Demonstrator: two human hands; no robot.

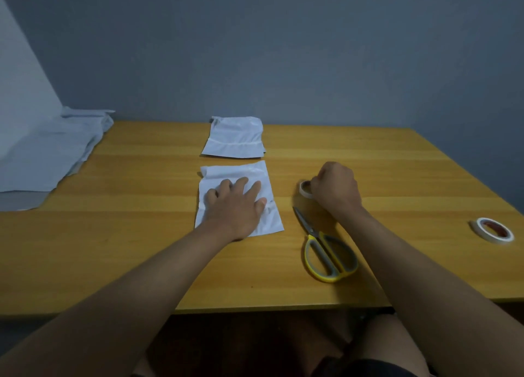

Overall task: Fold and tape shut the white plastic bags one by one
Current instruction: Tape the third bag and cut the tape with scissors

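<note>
Fingers (241, 185) of the left hand (236, 206) lie straight and spread, pressing flat on a folded white plastic bag (269, 220) at the middle of the wooden table (141, 249). Just to its right, the right hand (336, 188) curls round a small roll of tape (304, 189), with yellow-handled scissors (326, 249) lying nearer the person. Another folded bag (234, 138) lies beyond the first, a stack of white bags (48, 155) sits far left, and a second tape roll (493, 230) rests far right.

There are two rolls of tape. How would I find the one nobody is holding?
Start at the wooden table and go to its far right edge. The free tape roll lies flat there, alone, right of the yellow scissors. Unlike the other roll, which the right hand grips near the bag, nothing touches it, and red shows inside its ring.
</note>
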